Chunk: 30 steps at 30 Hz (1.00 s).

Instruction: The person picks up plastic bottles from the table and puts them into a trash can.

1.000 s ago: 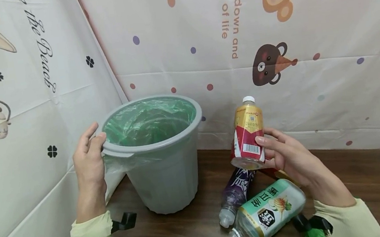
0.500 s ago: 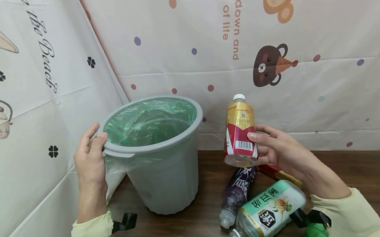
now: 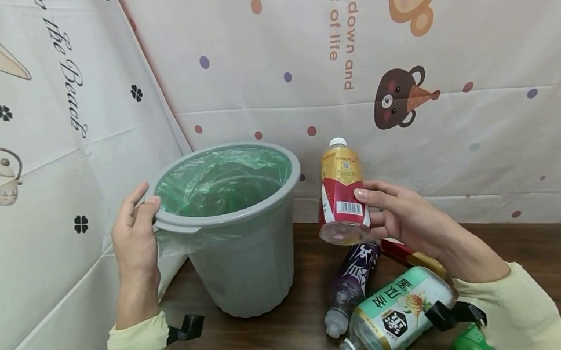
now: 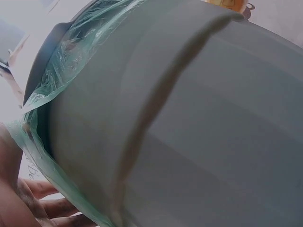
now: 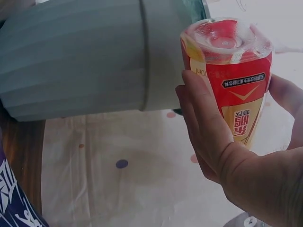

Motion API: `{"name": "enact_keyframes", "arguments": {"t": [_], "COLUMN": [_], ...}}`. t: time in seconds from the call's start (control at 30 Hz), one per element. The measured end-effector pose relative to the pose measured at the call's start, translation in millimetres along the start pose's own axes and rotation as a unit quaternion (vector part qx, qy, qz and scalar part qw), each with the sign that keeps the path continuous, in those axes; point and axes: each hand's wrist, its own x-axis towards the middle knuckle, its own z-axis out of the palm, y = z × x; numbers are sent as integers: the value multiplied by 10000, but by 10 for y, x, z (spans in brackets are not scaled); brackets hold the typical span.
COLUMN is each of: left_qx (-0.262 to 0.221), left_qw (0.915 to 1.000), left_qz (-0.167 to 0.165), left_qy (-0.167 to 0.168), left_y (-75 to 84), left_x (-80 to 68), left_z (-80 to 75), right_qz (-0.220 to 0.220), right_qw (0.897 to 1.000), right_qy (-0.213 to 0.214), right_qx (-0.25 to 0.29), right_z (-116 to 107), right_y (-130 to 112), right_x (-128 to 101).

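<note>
Fingers (image 3: 375, 195) of the right hand (image 3: 412, 220) held the light, smooth red bottle (image 3: 340, 194) at its middle, while the left hand (image 3: 133, 240) gripped the bin rim (image 3: 181, 225).

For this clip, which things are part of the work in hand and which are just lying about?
In hand:
- red and yellow bottle, held by the right hand
- grey bin with green liner, rim gripped by the left hand

Lying about on the table:
- purple bottle
- green-label bottle
- red item behind them
</note>
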Motion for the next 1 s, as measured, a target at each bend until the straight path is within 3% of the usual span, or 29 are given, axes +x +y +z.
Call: {"name": "enact_keyframes", "arguments": {"t": [0.53, 1.0], "left_qx": [49, -4], "left_qw": [10000, 10000], "left_qz": [-16, -83], "left_qy": [59, 51], "left_y": [1, 9], "left_x": [-3, -4], "left_z": [4, 3], "right_qz": [30, 43], "right_qw": [9988, 9992], "right_qy": [-415, -382], "right_qx": [260, 85], "right_z": [75, 170], "right_y": [-170, -314], "right_x": [89, 216]}}
